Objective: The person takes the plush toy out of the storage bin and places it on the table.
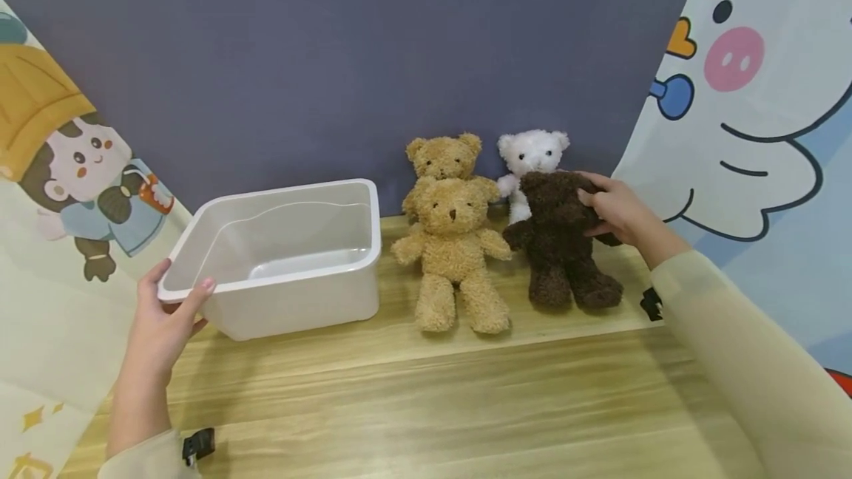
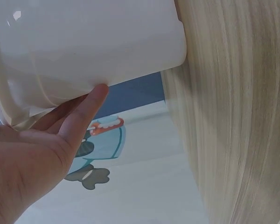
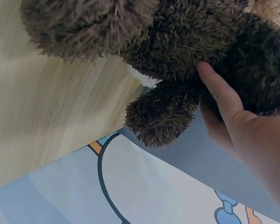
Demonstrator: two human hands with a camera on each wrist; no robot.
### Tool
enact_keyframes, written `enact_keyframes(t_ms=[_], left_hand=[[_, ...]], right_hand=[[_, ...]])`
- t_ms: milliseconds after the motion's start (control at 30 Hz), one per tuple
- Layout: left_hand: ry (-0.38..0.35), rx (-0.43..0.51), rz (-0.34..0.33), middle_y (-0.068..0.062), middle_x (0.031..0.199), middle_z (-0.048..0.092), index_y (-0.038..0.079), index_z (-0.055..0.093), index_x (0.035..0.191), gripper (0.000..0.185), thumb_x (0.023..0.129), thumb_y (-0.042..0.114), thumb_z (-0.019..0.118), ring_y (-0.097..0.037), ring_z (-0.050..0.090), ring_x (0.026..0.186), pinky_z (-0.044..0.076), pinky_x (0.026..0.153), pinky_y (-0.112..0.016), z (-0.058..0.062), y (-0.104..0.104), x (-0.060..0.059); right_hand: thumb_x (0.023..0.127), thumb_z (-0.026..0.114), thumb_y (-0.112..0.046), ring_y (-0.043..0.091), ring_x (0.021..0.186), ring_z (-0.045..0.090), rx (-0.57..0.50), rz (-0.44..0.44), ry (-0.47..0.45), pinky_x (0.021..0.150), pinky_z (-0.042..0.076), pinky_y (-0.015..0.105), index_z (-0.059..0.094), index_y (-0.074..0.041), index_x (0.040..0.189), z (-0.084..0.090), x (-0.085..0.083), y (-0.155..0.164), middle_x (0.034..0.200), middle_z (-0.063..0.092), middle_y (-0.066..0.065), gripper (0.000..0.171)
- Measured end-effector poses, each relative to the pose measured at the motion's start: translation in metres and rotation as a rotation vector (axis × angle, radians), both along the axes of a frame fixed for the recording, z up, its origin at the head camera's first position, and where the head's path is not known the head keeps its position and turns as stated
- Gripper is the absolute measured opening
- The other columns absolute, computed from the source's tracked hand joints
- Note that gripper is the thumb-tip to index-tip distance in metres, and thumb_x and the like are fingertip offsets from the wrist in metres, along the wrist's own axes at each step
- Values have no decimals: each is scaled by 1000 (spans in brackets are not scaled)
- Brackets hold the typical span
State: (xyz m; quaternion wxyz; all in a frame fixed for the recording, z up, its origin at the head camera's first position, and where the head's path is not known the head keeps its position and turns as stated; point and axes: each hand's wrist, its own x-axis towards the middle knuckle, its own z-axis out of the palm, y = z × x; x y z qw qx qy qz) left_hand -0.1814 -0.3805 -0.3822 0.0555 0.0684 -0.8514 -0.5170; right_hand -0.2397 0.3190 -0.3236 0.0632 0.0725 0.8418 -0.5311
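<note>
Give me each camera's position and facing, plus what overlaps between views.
Head: on the person's head, looking forward and down at the table, white tub and four teddy bears; both forearms show.
Left wrist: under the left hand, looking up at the tub; palm and thumb show.
Right wrist: under the right hand, looking up at the dark brown bear; fingers show.
Shared: head and left wrist see the tub; head and right wrist see the brown bear.

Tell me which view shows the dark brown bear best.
The head view: the whole dark brown bear sits on the table, right hand gripping it. The right wrist view shows only close-up fur; the left wrist view shows none.
</note>
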Motion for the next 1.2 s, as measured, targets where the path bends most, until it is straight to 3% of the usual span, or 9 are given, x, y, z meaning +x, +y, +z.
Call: enact_keyframes(t_ms=[233,467,633,900,1000,1067,1100,1133,1200], left_hand=[[38,-12,55,-30,165,30,24,4,173,92,106,43,64,1,52,108,58,70,-7,-2,4,-2],[42,-76,92,-32,165,32,22,5,174,94,105,48,63,-15,54,113,58,66,-8,-1,-8,-11],[37,-76,86,-34,164,29,21,4,174,93,105,47,62,0,49,102,60,66,-10,1,-23,-23],[12,-136,101,-37,165,33,15,7,173,95,104,52,61,-21,58,114,57,63,-9,5,-40,-40],[-10,-218,109,-41,166,28,10,1,172,98,105,55,56,-44,56,133,66,92,-40,9,-41,-38],[-4,-284,127,-40,170,17,7,-2,171,99,105,54,54,-60,33,150,50,114,-65,16,-34,-33],[12,-323,142,-39,172,12,6,-3,171,99,105,53,53,-61,24,154,38,120,-73,21,-28,-30],[33,-353,159,-37,174,7,5,-3,171,98,105,52,53,-61,14,158,24,124,-80,28,-19,-26],[125,-390,184,-33,176,3,7,1,172,95,104,47,54,-56,3,162,14,129,-77,43,3,-20]], right_hand=[[114,35,-49,55,161,10,108,-30,51,117,47,67,-5,-25,173,-2,13,5,175,-25,19,74],[110,33,-62,68,154,1,475,-66,127,118,23,85,7,-7,172,4,30,-8,170,-27,35,87],[111,40,-57,66,156,-2,557,-17,178,120,18,86,19,-4,170,15,40,-34,172,-20,36,82],[112,41,-57,65,157,-3,615,79,200,121,15,86,21,-8,171,22,55,-81,174,-19,32,79],[111,42,-59,65,157,-8,654,147,168,120,11,87,19,-11,172,20,59,-93,174,-20,30,81],[109,41,-64,64,157,-11,692,208,128,119,7,89,16,-15,173,18,61,-99,175,-20,29,84],[109,41,-66,64,157,-11,711,239,105,118,6,90,15,-16,173,17,62,-103,175,-20,28,86],[108,40,-69,63,158,-12,723,265,83,117,4,91,13,-19,173,16,63,-106,176,-20,27,87],[106,38,-73,61,158,-13,738,296,51,116,2,92,10,-23,174,13,64,-113,176,-20,24,89]])
